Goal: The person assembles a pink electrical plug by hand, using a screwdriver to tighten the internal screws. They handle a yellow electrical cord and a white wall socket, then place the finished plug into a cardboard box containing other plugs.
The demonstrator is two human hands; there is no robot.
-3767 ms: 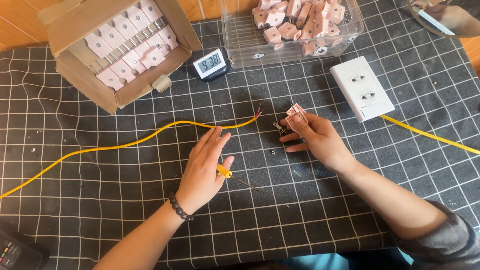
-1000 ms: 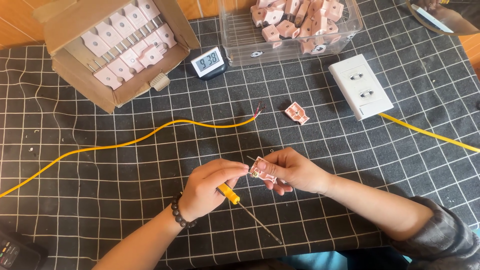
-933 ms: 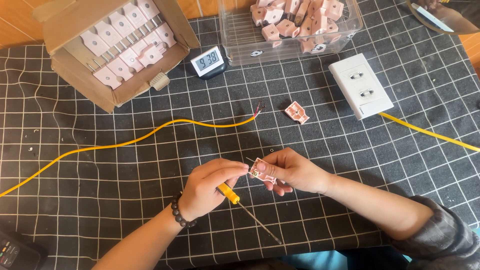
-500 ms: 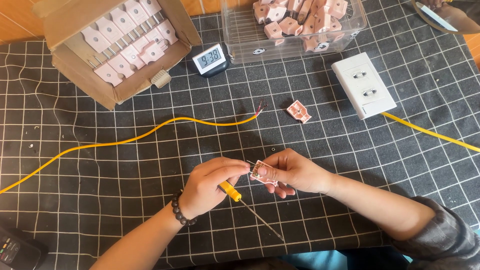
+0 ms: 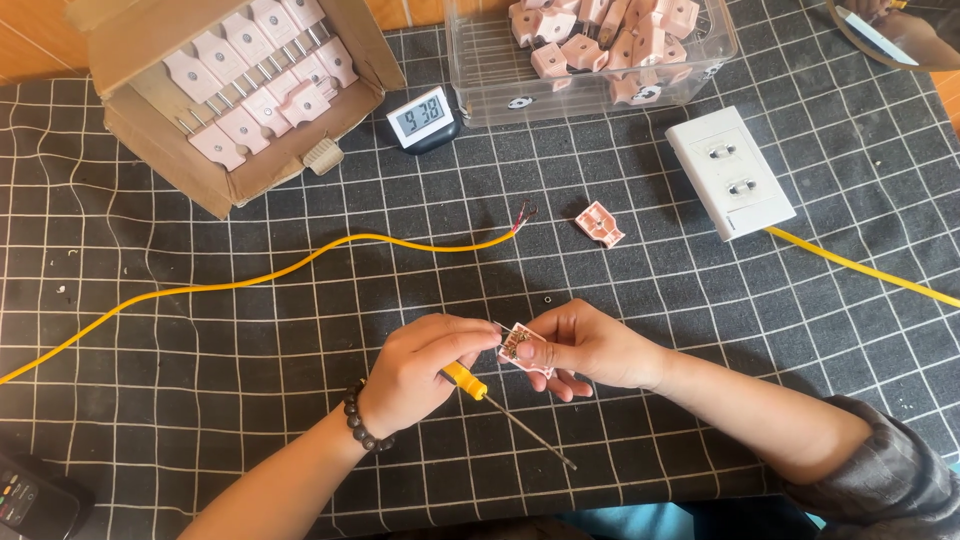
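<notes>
Just below the bare end of the yellow cable (image 5: 300, 268) on a black gridded mat (image 5: 150, 400), the right hand (image 5: 590, 345) pinches an open pink plug half (image 5: 522, 348) between thumb and fingers, its small metal parts too fine to make out. The left hand (image 5: 420, 365), fingers closed, grips a yellow-handled screwdriver (image 5: 500, 405), the handle mostly hidden in the palm; its thin shaft runs diagonally down and right, away from the cable, tip resting near the mat. A loose plug cover (image 5: 600, 223) lies right of the cable end, near a white socket (image 5: 730, 172). A cardboard box of plugs (image 5: 235, 90) sits above the cable, partly cropped.
</notes>
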